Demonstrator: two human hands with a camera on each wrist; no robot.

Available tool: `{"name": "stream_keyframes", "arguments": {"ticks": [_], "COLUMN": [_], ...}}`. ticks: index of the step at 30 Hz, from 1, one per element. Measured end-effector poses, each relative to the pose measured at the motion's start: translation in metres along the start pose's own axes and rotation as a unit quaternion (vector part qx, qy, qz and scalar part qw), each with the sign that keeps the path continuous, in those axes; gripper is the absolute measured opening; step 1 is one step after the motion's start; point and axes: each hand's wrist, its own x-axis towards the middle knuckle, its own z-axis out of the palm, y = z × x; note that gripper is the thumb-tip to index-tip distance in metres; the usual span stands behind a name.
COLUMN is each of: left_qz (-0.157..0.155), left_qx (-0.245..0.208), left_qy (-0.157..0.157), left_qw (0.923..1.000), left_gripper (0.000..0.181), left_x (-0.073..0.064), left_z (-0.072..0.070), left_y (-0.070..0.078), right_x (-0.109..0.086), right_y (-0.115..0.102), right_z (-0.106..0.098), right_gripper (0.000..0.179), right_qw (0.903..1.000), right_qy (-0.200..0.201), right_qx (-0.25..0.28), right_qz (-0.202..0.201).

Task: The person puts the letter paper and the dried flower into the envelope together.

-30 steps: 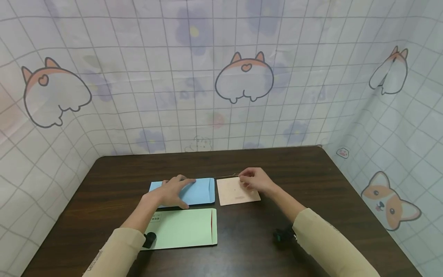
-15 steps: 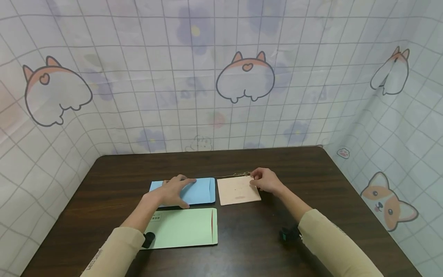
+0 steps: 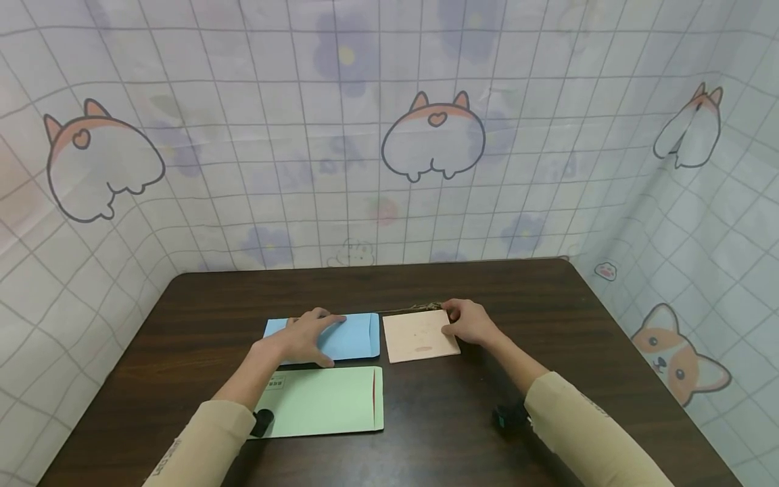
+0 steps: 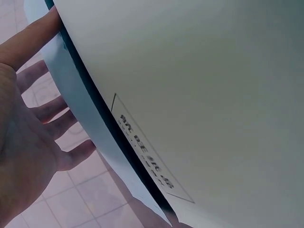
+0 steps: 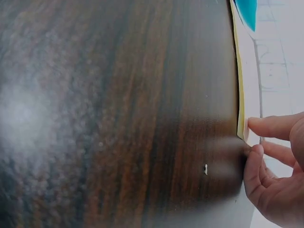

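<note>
A pale beige square card [image 3: 414, 341] lies flat on the table. My right hand [image 3: 471, 322] holds its far right corner between the thumb and the bent index finger. In the right wrist view the thumb tip touches the card [image 5: 247, 76] at its edge. My left hand [image 3: 301, 338] lies with spread fingers across a blue envelope [image 3: 356, 341], thumb near its front edge. Nearer stands a larger green envelope [image 3: 328, 402], flat, with a printed box visible in the left wrist view. Some thin tan string [image 3: 426, 306] runs along the far edges of the card and the blue envelope.
Everything rests on a dark wood-grain table [image 3: 426, 446]. A patterned cloth [image 3: 292, 203] stands behind it and at both sides. A black wrist camera [image 3: 511, 416] hangs under the right sleeve; another black one [image 3: 262, 423] is over the green envelope.
My right hand has slid right along the card's far edge to its corner, uncovering more of the string. My left hand has stayed on the blue envelope.
</note>
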Motion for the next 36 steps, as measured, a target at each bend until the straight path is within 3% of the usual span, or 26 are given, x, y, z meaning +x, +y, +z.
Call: {"name": "stream_keyframes", "arguments": {"ticks": [9,17,23,30,36], "left_qz": [-0.002,-0.005,-0.009,-0.004,-0.001], "left_qx": [0.002,-0.001,-0.007,-0.005,-0.005], "left_qy": [-0.002,-0.002,-0.003,-0.001,0.0], "left_qw": [1.0,1.0,0.9999,1.0,1.0], "left_gripper": [0.091,0.09,0.09,0.09,0.09], "left_x": [0.0,-0.001,-0.001,0.0,0.0], "left_z": [-0.001,-0.002,-0.001,0.001,0.0], "left_y": [0.001,0.002,0.001,-0.001,-0.001], "right_x": [-0.002,-0.004,-0.003,-0.003,-0.002], "right_y": [-0.004,0.001,0.004,0.011,0.015], "right_z": [-0.001,-0.001,-0.003,-0.006,-0.009], "right_gripper": [0.04,0.016,0.016,0.02,0.022], "right_qw": [0.9999,0.9973,0.9905,0.9757,0.9695], "right_qy": [0.006,0.028,0.025,0.011,0.016], "right_qx": [0.015,0.067,0.132,0.214,0.238], "right_qz": [0.006,0.009,0.028,0.044,0.056]}}
